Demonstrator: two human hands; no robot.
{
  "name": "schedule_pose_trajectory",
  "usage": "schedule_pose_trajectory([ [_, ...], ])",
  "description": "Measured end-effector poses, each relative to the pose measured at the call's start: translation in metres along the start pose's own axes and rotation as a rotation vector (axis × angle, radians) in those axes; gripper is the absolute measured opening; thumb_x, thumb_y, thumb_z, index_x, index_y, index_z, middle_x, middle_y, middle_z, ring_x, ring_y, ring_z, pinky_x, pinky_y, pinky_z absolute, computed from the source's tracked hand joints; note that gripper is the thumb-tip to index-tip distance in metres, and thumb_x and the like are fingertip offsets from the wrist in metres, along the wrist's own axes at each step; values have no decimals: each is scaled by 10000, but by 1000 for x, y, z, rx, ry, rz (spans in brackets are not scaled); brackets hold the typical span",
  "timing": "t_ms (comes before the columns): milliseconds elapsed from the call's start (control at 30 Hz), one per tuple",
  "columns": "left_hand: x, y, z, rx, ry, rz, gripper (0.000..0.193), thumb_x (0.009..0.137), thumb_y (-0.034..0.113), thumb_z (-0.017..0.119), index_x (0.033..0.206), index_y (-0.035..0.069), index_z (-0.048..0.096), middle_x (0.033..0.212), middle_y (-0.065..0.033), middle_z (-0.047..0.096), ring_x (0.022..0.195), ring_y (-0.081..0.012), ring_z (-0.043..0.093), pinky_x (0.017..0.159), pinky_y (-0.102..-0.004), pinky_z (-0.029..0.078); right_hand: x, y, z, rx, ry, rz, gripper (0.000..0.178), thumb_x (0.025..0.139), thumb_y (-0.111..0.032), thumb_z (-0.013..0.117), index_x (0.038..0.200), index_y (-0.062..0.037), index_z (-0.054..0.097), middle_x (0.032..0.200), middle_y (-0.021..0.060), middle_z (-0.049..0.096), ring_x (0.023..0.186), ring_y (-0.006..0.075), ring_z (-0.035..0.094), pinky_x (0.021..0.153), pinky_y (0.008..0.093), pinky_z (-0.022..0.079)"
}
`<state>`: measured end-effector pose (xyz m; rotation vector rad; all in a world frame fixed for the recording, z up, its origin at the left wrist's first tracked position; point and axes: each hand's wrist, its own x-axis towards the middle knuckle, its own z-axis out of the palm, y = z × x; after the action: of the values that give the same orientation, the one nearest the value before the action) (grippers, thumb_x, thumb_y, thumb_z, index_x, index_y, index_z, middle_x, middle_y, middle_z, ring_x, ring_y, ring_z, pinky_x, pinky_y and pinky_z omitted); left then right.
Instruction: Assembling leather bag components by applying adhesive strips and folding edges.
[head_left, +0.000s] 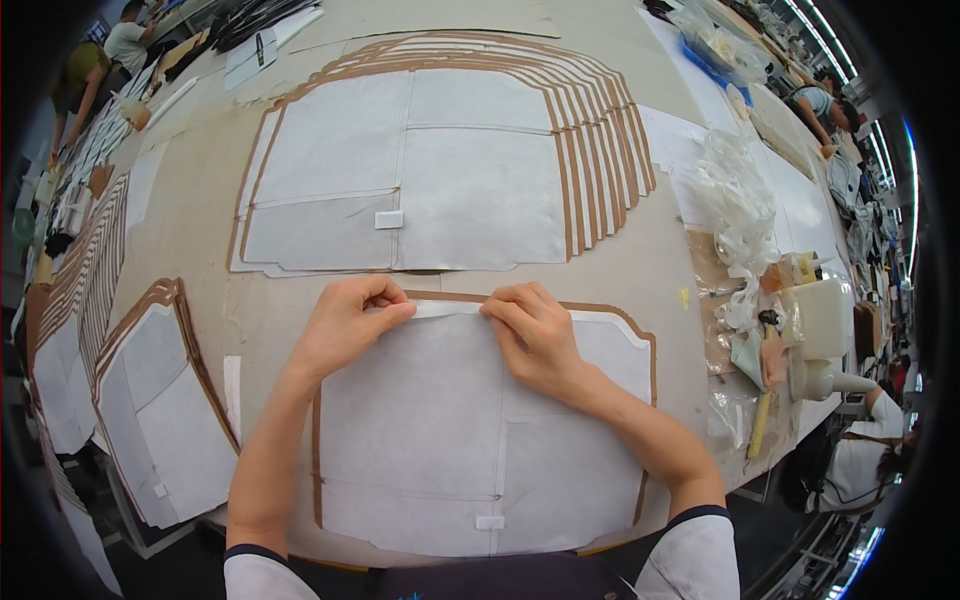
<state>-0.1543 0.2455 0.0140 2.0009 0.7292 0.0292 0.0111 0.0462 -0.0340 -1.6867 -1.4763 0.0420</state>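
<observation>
A flat panel with a white-grey lining and a brown border lies on the table in front of me. At its far edge, my left hand pinches the lining's edge between thumb and bent fingers. My right hand, its fingers curled, grips the same edge a little further right; its fingertips are partly hidden. Between the hands a narrow white strip of the edge is folded up, with the brown border showing behind it. A small white label sits near the panel's close edge.
Beyond the panel lies a fanned stack of similar brown-edged panels. More panels lie at the left. On the right are crumpled clear plastic, a white bottle and a yellow-handled tool. Other people work further off.
</observation>
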Motion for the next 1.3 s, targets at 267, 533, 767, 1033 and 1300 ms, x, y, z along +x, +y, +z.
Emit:
schedule_pose_trajectory([
  [267,-24,13,25,-88,-70,417,123,872,95,731,947,6,692,881,-87,685,757,-172,631,700,-303,516,-4,-3,-4,43,10,-13,250,705,115,650,933,13,648,970,120,629,821,299,581,686,397,485],
  [533,-19,-10,8,-262,151,58,106,889,79,721,905,-18,680,813,-29,662,720,-93,592,658,-244,490,-3,-3,-6,32,-16,-2,283,678,123,638,944,29,648,980,133,624,823,298,580,672,387,490],
  [767,-15,-19,5,-94,259,-65,132,888,111,733,852,-8,687,692,17,620,632,-55,540,580,-219,438,-3,-5,-2,-36,-47,-37,356,653,82,644,1004,30,669,1002,142,622,876,320,588,713,404,490],
  [1033,-8,-25,9,-94,277,-100,156,882,126,744,830,-6,679,663,14,610,595,-45,524,540,-212,436,-4,-13,-2,-148,-103,-71,412,683,12,703,1095,21,680,1079,148,606,961,330,582,788,432,479],
  [1300,-6,-18,7,-31,285,-132,181,861,145,755,806,-6,672,659,8,612,586,-51,519,539,-217,434,-2,-19,6,-245,-138,-90,453,695,-72,773,1120,32,655,1124,144,572,1000,317,564,806,447,450],
])
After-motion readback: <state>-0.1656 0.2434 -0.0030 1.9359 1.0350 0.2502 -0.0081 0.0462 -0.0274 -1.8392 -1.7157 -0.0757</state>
